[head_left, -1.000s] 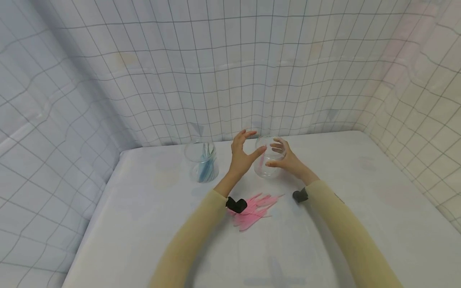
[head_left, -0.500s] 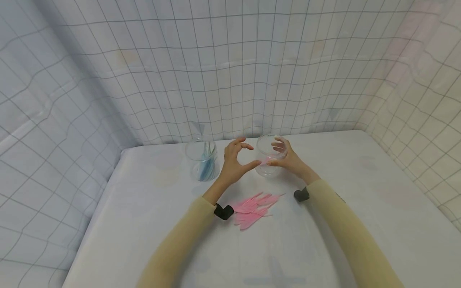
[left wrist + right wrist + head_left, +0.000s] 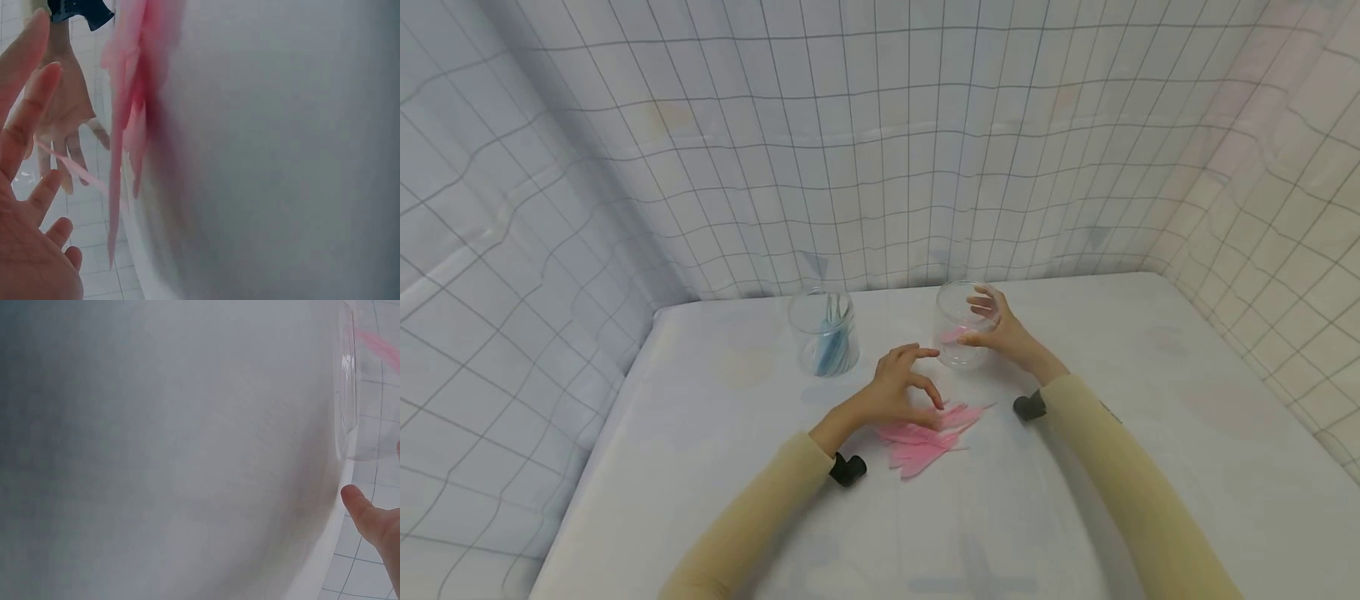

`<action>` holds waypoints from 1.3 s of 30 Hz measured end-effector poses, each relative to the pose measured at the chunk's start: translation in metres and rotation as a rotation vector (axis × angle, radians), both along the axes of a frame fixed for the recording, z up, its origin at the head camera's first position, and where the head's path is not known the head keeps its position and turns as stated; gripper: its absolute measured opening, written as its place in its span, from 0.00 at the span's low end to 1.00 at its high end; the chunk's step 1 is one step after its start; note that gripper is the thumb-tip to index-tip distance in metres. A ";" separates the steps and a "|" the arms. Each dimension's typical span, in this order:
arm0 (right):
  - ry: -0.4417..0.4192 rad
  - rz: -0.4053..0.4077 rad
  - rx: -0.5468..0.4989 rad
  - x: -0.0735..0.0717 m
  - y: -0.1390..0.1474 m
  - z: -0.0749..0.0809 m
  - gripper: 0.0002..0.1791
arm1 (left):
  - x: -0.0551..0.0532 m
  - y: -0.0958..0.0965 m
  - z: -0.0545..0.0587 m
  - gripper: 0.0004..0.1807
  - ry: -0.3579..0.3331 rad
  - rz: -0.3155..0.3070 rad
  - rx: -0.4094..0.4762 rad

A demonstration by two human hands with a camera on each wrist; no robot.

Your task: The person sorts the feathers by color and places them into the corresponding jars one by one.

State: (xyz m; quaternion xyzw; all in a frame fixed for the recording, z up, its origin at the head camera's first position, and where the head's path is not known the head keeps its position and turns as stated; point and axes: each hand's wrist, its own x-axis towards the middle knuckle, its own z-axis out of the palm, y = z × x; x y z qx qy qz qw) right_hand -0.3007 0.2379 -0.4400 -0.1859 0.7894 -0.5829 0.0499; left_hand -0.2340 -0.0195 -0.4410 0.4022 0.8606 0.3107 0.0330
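Note:
My left hand [image 3: 895, 390] hovers low over a loose pile of pink feathers [image 3: 917, 454]; thumb and fingers are apart with nothing between them. In the left wrist view the left fingers [image 3: 25, 125] lie beside the feathers [image 3: 134, 94]. Around the right side of a clear glass jar [image 3: 953, 354] my right hand [image 3: 1009, 337] holds on, thumb in front and fingers seen through the glass behind. A pink feather [image 3: 955, 335] lies slanted inside that jar. The right wrist view shows the thumb [image 3: 369, 519] near the jar's base [image 3: 348, 394]; the other fingers are mostly out of frame.
Left of centre stands a second clear jar [image 3: 805, 354] with several blue feathers [image 3: 832, 346] in it. A white cloth covers the table [image 3: 700, 467]. Grid-patterned curtains [image 3: 880, 167] hang at the back and both sides.
A second ago my left hand was beside the right jar's rim with a pink feather there. It let go, the feather dropped into the jar, and the hand came back to the pile.

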 end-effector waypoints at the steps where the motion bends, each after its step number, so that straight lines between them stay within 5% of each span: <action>1: 0.006 0.004 0.004 0.002 -0.001 0.002 0.55 | 0.002 0.000 -0.001 0.12 -0.012 -0.022 -0.035; 6: -0.009 0.027 -0.005 0.016 -0.005 0.022 0.54 | 0.008 0.002 -0.005 0.08 -0.039 -0.068 -0.149; 12: -0.017 0.033 -0.007 0.016 -0.005 0.023 0.53 | 0.010 0.004 -0.007 0.08 -0.037 -0.063 -0.266; 22: -0.011 0.036 0.008 0.018 -0.006 0.024 0.53 | 0.014 0.006 -0.001 0.09 -0.065 -0.058 -0.299; 31: -0.017 0.033 -0.001 0.011 -0.004 0.015 0.53 | 0.013 0.005 -0.003 0.08 -0.096 -0.023 -0.235; 39: -0.025 -0.001 0.015 -0.001 0.000 -0.002 0.54 | 0.005 0.009 0.009 0.05 -0.092 0.019 0.051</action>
